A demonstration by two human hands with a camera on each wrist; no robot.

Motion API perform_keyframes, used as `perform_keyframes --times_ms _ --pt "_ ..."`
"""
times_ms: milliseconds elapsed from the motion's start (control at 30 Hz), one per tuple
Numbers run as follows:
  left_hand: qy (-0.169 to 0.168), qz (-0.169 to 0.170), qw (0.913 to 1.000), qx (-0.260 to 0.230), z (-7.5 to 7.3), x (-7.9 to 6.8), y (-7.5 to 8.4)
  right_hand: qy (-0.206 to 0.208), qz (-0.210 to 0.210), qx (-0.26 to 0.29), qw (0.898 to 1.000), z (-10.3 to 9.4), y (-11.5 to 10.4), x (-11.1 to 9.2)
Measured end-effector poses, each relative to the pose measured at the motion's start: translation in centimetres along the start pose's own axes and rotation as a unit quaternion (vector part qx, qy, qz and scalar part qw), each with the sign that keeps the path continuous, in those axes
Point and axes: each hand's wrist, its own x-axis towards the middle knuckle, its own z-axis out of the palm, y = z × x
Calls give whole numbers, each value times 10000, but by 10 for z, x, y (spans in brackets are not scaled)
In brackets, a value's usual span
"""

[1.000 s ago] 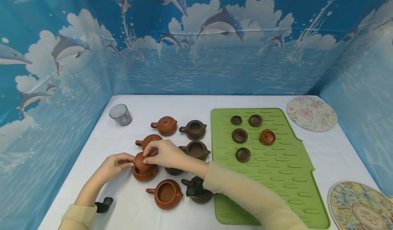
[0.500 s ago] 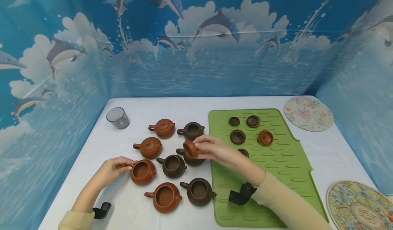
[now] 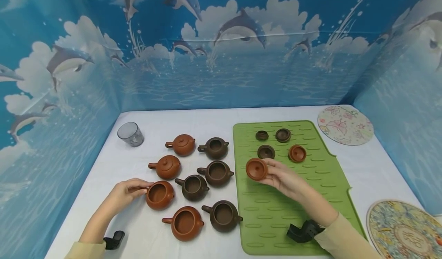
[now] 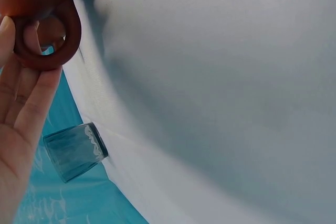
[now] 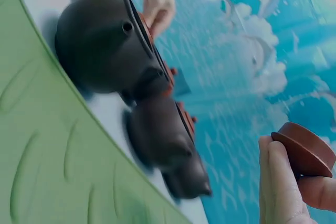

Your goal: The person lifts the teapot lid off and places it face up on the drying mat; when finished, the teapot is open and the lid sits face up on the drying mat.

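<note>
My left hand (image 3: 121,196) pinches the ring handle (image 4: 72,27) of a lidless reddish-brown clay teapot (image 3: 165,204) that stands on the white cloth. The thumb and fingertips meet at the ring in the left wrist view. Over the green mat (image 3: 262,220), my right hand (image 3: 284,177) holds a reddish-brown teapot lid (image 3: 256,169) by its edge, with its hollow underside showing in the head view. Thumb and fingers clasp that lid in the right wrist view. Just behind it on the mat lies a dark lid (image 3: 266,151).
Two lidded red teapots (image 3: 168,167) and an open red teapot (image 3: 186,228) stand near several open dark teapots (image 3: 216,178). Other lids (image 3: 297,154) lie on the mat. A glass (image 3: 131,134) stands back left; round patterned mats (image 3: 345,124) lie at the right.
My right hand has lifted the lid off the left-held teapot and carried it right, over the green mat, turning its underside into view. The left hand has stayed at the handle.
</note>
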Motion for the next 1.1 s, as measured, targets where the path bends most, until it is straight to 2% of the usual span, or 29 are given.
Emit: perform_keyframes --times_ms 100,167,267,333,400,533,600,633,733,767,833,900,1100 --pt "26 -13 10000 4 1 -1 0 -105 -178 428 9989 -15 -4 -11" --pt "44 -43 10000 30 1 -1 0 0 -335 485 9983 -26 -7 -19" --pt "79 -26 9999 98 1 -1 1 601 -434 -116 9972 -41 -10 -30" --pt "117 -13 9998 134 1 -1 1 1128 -339 -973 9883 -50 -12 -36" --pt "155 -19 9997 180 1 -1 2 1566 -142 -1756 9718 -58 -12 -41" --pt "139 -52 9997 200 0 -1 2 2132 201 -2800 9358 -69 -9 -48" --pt "117 -70 9997 185 0 -1 3 2348 310 -3396 9103 -73 -6 -50" --pt "108 -73 9998 172 0 -1 3 2437 336 -3768 8930 -74 -5 -51" --pt "98 -81 9998 154 0 -1 3 2652 284 -4914 8291 -77 0 -52" --pt "93 -84 9998 149 0 -1 3 2704 228 -5180 8112 -77 1 -51" --pt "88 -90 9998 141 0 0 2 2780 121 -5546 7842 -77 3 -51" --pt "85 -108 9998 151 1 0 2 2792 90 -5656 7759 -77 4 -51" --pt "63 -177 9997 160 3 0 2 2616 230 -5653 7820 -76 2 -51"
